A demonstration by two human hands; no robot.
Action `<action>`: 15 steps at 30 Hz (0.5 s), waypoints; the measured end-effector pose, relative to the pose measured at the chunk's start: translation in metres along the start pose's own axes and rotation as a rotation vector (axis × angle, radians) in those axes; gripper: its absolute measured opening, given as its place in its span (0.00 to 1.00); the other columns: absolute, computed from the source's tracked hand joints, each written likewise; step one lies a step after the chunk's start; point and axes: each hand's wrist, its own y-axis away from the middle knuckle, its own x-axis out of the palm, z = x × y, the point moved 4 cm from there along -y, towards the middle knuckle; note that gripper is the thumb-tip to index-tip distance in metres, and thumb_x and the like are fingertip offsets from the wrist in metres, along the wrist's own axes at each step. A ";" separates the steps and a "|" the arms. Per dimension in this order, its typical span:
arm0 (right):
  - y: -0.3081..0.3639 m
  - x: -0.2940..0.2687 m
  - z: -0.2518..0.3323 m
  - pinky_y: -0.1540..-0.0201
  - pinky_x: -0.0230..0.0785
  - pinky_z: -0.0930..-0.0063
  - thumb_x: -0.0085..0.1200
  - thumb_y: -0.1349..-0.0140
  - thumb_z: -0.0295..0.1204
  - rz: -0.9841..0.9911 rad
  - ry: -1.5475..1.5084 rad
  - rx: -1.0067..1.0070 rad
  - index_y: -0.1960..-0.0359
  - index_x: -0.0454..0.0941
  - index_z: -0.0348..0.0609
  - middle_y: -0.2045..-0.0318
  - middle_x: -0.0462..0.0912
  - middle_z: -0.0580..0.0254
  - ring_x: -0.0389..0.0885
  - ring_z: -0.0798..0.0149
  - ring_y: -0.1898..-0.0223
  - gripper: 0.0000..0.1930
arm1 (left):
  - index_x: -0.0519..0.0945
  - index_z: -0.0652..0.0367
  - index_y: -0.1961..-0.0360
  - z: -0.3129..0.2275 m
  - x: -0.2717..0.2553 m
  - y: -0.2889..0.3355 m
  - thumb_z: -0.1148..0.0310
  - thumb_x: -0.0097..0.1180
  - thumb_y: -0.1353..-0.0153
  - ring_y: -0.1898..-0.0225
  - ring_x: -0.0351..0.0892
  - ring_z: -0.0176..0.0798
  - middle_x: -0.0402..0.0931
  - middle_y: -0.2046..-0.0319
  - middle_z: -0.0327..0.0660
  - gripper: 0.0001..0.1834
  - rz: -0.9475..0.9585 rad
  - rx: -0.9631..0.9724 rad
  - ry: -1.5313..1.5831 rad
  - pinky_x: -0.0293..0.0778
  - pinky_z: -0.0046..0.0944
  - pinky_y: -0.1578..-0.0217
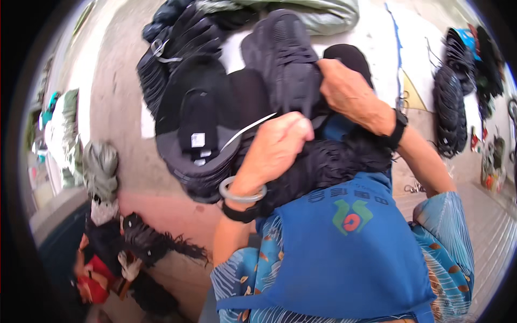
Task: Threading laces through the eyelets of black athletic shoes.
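Observation:
My right hand [350,94] is closed at the edge of a black shoe upper [288,59] with a dark grey ribbed front. Its fingertips are partly tucked out of sight. Lower and to the left, my left hand [277,148] is curled into a fist above black fabric pieces [328,164] in my lap; what it grips is hidden. A thin white strip [245,131] runs beside its knuckles, across a stack of black shoe uppers [177,153]. A black insole-like piece [199,121] with a white label lies inside the top one.
More bundled black uppers [188,32] lie at the far left, one tied with white cord. Black bundles [451,107] and scissors [403,100] are on the right. A grey-green bag [328,16] lies at the back. Another person [97,274] sits at lower left with black pieces.

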 end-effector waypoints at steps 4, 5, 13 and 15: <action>0.008 -0.017 0.012 0.60 0.73 0.56 0.49 0.42 0.21 -0.187 0.009 -0.134 0.39 0.62 0.32 0.65 0.74 0.46 0.78 0.45 0.63 0.27 | 0.75 0.64 0.74 -0.003 0.016 -0.003 0.62 0.45 0.31 0.77 0.69 0.31 0.70 0.82 0.39 0.18 -0.005 0.126 -0.078 0.68 0.34 0.72; 0.004 -0.013 0.014 0.60 0.72 0.56 0.49 0.42 0.20 -0.128 0.061 -0.093 0.39 0.62 0.34 0.66 0.74 0.46 0.77 0.45 0.64 0.27 | 0.75 0.65 0.75 -0.004 0.012 -0.001 0.61 0.46 0.32 0.77 0.70 0.33 0.72 0.81 0.40 0.19 -0.010 0.162 -0.063 0.68 0.35 0.72; -0.001 0.004 0.012 0.65 0.74 0.57 0.49 0.42 0.22 -0.181 -0.018 -0.067 0.65 0.67 0.35 0.72 0.75 0.45 0.79 0.45 0.69 0.06 | 0.72 0.59 0.82 -0.011 -0.013 0.033 0.62 0.46 0.31 0.83 0.58 0.22 0.65 0.85 0.30 0.21 0.036 -0.081 0.084 0.54 0.27 0.81; 0.004 -0.005 0.015 0.59 0.73 0.57 0.51 0.39 0.26 -0.006 -0.039 0.026 0.53 0.65 0.31 0.68 0.73 0.44 0.78 0.45 0.65 0.15 | 0.72 0.59 0.82 -0.010 -0.014 0.041 0.59 0.48 0.32 0.84 0.57 0.22 0.65 0.86 0.29 0.22 0.059 -0.088 0.083 0.53 0.26 0.82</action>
